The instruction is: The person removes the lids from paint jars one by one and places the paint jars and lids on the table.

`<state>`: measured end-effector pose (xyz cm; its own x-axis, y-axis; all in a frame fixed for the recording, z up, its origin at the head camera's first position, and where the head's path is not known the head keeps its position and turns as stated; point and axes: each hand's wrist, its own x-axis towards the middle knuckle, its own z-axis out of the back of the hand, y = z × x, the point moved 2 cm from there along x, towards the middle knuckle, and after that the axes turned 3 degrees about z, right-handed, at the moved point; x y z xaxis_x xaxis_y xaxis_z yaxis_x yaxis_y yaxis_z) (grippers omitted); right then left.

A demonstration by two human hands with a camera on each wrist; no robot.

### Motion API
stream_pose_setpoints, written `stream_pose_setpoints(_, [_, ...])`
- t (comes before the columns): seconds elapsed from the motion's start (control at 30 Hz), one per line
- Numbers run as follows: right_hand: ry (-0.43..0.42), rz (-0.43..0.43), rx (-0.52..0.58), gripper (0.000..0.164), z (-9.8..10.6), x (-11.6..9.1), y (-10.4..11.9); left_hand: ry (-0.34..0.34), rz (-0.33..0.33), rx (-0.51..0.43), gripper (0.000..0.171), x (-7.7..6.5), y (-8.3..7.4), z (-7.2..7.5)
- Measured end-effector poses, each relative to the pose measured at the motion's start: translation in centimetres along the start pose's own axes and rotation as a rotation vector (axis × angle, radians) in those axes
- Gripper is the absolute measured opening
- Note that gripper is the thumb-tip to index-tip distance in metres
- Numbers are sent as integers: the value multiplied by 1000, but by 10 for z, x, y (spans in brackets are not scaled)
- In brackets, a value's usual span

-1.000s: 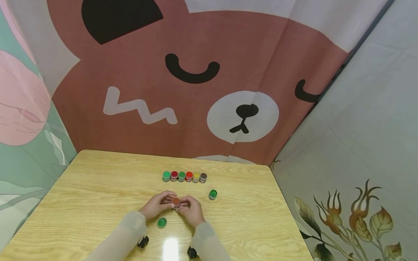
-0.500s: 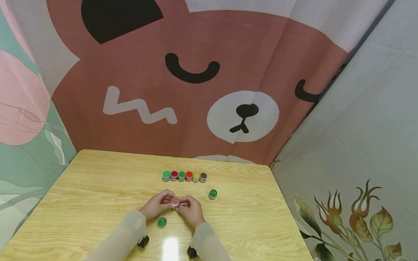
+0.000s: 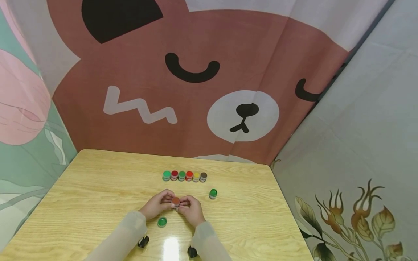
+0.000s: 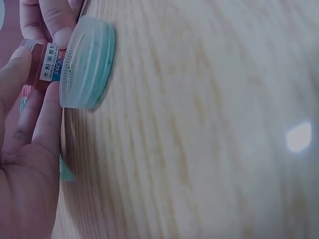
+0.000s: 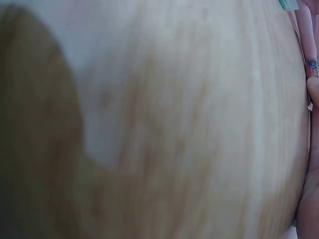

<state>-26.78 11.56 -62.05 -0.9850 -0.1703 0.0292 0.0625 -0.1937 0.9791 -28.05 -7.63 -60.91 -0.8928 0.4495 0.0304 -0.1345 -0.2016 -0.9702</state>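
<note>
Your left hand [image 3: 158, 205] and right hand [image 3: 192, 211] pinch a round brown-topped plastic jar [image 3: 175, 202]; yellow wood-grain table edge [image 3: 176, 160] well beyond, twelve o'clock.

Your jar [image 3: 175, 202] is reddish-brown, its label [image 4: 49, 62] white, blue and red. Your sleeves [image 3: 118, 235] are cream, your table [image 3: 98, 188] yellow wood grain. Six jars [image 3: 181, 175] wear green, dark-red, green, bright-red, yellow and grey-brown tops.

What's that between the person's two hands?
A small jar with a reddish-brown top, pinched between the fingers of the left hand and the right hand. The head view shows it best; the left wrist view shows its printed label.
</note>
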Motion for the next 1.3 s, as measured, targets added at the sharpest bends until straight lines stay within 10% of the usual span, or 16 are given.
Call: stream_pose_setpoints(1.3, [1, -4, -9, 21, 1, -3, 4, -12, 20, 30, 36, -1, -6, -3])
